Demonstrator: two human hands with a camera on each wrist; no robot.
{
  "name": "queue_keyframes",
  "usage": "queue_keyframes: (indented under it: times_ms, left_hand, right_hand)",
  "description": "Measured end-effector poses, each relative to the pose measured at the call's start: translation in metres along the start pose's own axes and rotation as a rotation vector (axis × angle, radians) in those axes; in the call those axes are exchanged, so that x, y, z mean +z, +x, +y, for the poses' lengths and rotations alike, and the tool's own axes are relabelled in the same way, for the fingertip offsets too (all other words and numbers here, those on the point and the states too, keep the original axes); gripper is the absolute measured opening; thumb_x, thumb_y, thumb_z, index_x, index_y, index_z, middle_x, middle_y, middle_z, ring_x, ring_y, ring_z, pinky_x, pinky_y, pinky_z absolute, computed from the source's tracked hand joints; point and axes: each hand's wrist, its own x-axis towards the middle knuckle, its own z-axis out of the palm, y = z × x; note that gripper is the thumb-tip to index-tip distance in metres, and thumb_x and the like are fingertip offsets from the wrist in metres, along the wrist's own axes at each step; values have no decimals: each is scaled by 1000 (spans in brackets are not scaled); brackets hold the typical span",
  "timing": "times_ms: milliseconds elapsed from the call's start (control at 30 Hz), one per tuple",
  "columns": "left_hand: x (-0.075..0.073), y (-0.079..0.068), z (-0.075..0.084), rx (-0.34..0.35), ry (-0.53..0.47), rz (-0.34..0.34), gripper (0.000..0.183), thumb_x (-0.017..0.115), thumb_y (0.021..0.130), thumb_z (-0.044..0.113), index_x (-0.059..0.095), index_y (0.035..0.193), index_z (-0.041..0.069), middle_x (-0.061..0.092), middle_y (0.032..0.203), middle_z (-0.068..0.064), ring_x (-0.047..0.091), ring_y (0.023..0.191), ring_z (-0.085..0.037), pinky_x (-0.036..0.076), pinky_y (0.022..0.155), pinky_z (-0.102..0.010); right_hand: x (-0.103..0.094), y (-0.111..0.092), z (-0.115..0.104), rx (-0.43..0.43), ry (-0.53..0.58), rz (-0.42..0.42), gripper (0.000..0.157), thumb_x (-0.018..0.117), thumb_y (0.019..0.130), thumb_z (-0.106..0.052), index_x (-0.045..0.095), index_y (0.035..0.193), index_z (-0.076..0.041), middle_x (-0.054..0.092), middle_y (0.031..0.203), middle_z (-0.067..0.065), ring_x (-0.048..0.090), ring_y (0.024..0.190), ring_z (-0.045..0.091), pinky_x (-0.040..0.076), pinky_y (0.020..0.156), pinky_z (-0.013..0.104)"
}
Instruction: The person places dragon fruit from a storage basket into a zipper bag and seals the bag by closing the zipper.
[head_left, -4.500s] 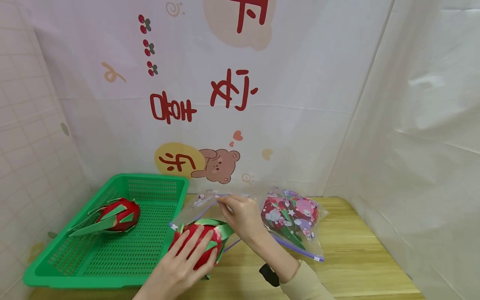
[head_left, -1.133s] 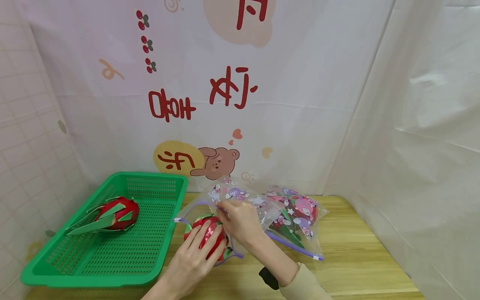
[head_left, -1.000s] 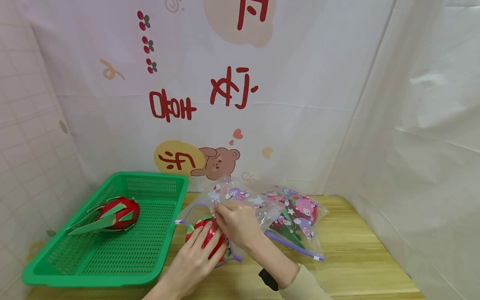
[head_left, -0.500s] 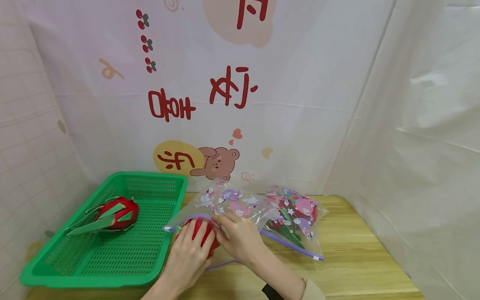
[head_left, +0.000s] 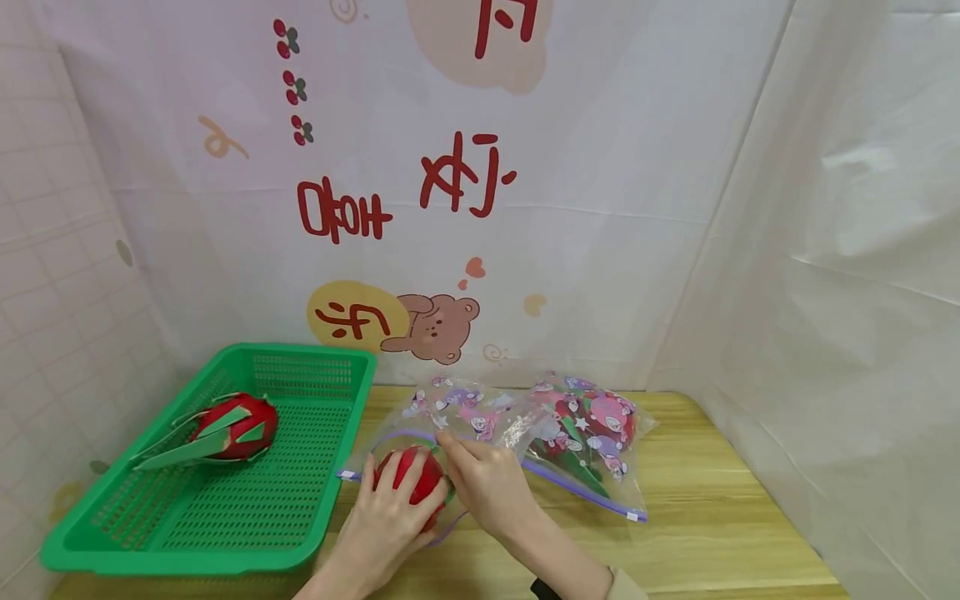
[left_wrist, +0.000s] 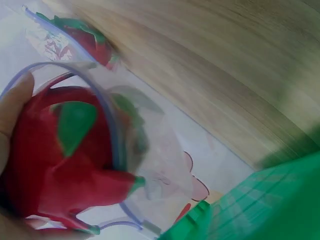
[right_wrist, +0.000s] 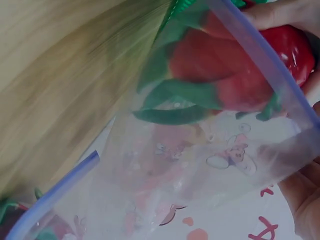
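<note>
My left hand (head_left: 384, 518) grips a red dragon fruit with green scales (left_wrist: 55, 155), fingers spread over its top. The fruit lies partly in the mouth of a clear zip bag (head_left: 474, 404) printed with cartoon figures. Its leafy end shows through the film in the right wrist view, inside the bag, while the rounder red end sticks out past the purple zip strip (right_wrist: 272, 55). My right hand (head_left: 491, 487) pinches the upper edge of the bag's mouth between thumb and fingers. A white slider (head_left: 347, 475) sits at the strip's left end.
A green perforated basket (head_left: 165, 562) stands at left, holding another dragon fruit (head_left: 262, 421). To the right lies a second printed zip bag (head_left: 611, 417) with a dragon fruit inside, overlapped by the first. The wooden table (head_left: 720, 508) meets a patterned cloth behind.
The dragon fruit came from beside the basket into the bag's mouth under my left hand. My right hand keeps hold of the bag's edge and has shifted slightly toward me.
</note>
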Motion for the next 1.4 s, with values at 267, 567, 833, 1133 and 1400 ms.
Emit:
queue_keyframes:
  times_ms: [267, 567, 833, 1133, 1400]
  left_hand:
    - [6, 0, 3, 105, 2, -23, 74, 90, 40, 13, 56, 106, 19, 55, 110, -9, 56, 101, -38, 54, 81, -55]
    - [21, -7, 6, 81, -32, -17, 63, 88, 50, 20, 60, 104, 6, 63, 110, -11, 60, 104, -32, 53, 86, -53]
    - [21, -16, 17, -77, -120, -78, 37, 73, 76, 1, 62, 109, 12, 58, 120, -8, 52, 113, -37, 53, 69, -64]
    - [25, -16, 20, -8, -58, 88, 55, 9, 104, 14, 64, 96, 15, 61, 114, -13, 60, 107, -30, 58, 69, -49]
    - [23, -16, 23, -4, -103, 90, 55, 11, 104, 18, 66, 103, 15, 58, 120, -21, 57, 109, -36, 60, 71, -40]
  right_hand:
    - [2, 2, 2, -6, 117, 8, 28, 70, 74, 6, 70, 102, 0, 73, 76, 3, 41, 47, -1, 34, 50, -1]
    - [5, 1, 3, 8, 157, -2, 27, 72, 72, 8, 72, 98, 0, 75, 81, 6, 62, 53, 6, 47, 55, 4]
    - [8, 3, 5, 46, 168, -21, 23, 69, 77, 6, 72, 99, -1, 75, 81, 5, 48, 46, 1, 36, 49, 0]
    - [13, 8, 7, 108, 127, -106, 17, 70, 81, -2, 73, 98, -3, 75, 81, 4, 45, 45, -2, 34, 47, 0]
    - [13, 27, 8, -14, -77, -162, 33, 73, 79, -7, 69, 111, -13, 74, 103, 2, 71, 79, 11, 56, 61, 17]
